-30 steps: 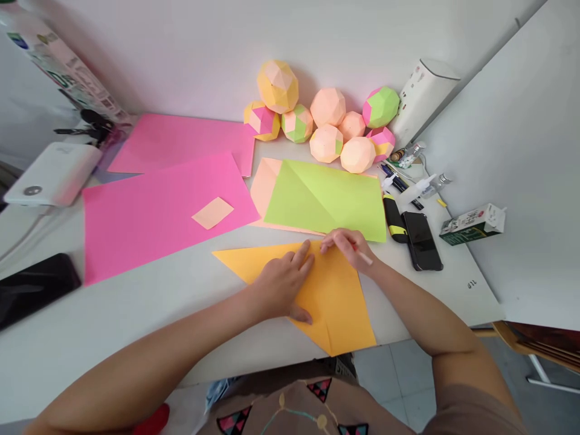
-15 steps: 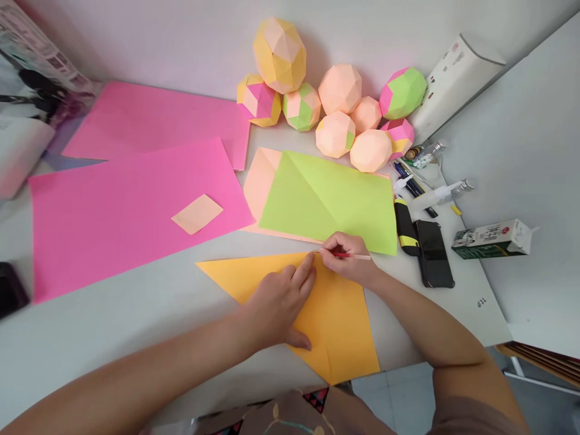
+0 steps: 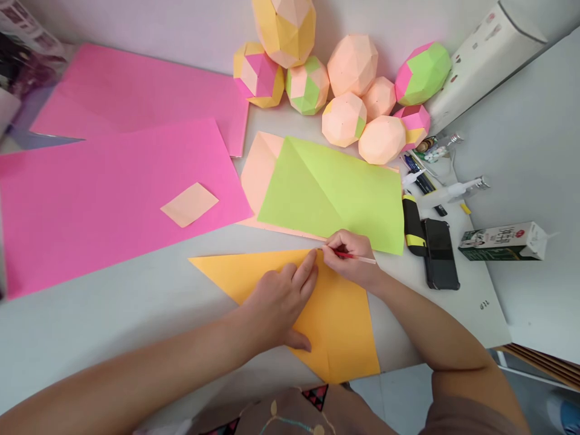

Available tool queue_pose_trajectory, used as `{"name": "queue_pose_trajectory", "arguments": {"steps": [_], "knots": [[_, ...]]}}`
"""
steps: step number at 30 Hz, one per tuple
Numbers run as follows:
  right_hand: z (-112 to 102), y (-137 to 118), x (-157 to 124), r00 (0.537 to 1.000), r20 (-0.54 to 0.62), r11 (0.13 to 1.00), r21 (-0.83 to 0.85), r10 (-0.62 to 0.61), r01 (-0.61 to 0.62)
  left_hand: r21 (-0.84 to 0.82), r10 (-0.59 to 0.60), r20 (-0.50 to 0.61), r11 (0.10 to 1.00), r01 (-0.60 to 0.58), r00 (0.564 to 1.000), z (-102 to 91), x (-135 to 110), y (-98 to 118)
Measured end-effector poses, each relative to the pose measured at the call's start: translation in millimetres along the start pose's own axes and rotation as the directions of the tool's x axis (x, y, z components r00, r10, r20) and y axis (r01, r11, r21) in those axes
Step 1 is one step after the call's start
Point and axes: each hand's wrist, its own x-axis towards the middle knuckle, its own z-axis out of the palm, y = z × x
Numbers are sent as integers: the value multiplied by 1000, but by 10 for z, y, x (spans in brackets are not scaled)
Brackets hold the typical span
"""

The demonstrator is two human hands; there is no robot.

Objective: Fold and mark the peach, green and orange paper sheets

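Observation:
A sheet of orange-yellow paper point(image 3: 347, 326) lies before me, with a pointed corner at its left. My left hand point(image 3: 283, 296) rests on it, thumb spread away from the fingers, the fingertips pressing close to the paper's upper edge. Just to the right, my right hand point(image 3: 348, 257) pinches a slim red-and-pale pen point(image 3: 357, 258). The pen's tip, at the same upper edge, is mostly hidden by the fingers. A small peach paper rhombus point(image 3: 190, 205) sits on a large pink sheet point(image 3: 104, 205) to the left.
Green paper point(image 3: 362, 187) overlaps peach paper point(image 3: 258, 169) behind my hands. Another pink sheet point(image 3: 149, 96) lies further back. Several faceted paper balls point(image 3: 352, 63) are piled against the wall. On the right are a phone point(image 3: 440, 254), a black-and-yellow object point(image 3: 413, 225) and a milk carton point(image 3: 502, 241).
The camera view has shifted a little, so the things at the back appear higher and more spread out. Both hands keep nearly the same place on the orange-yellow paper.

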Motion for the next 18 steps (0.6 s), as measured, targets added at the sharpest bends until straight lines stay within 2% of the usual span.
{"name": "queue_pose_trajectory", "arguments": {"steps": [18], "knots": [[2, 5, 6, 1000, 3, 1000, 2, -10, 10, -45, -10, -2, 999, 10, 1000, 2, 4, -11]]}}
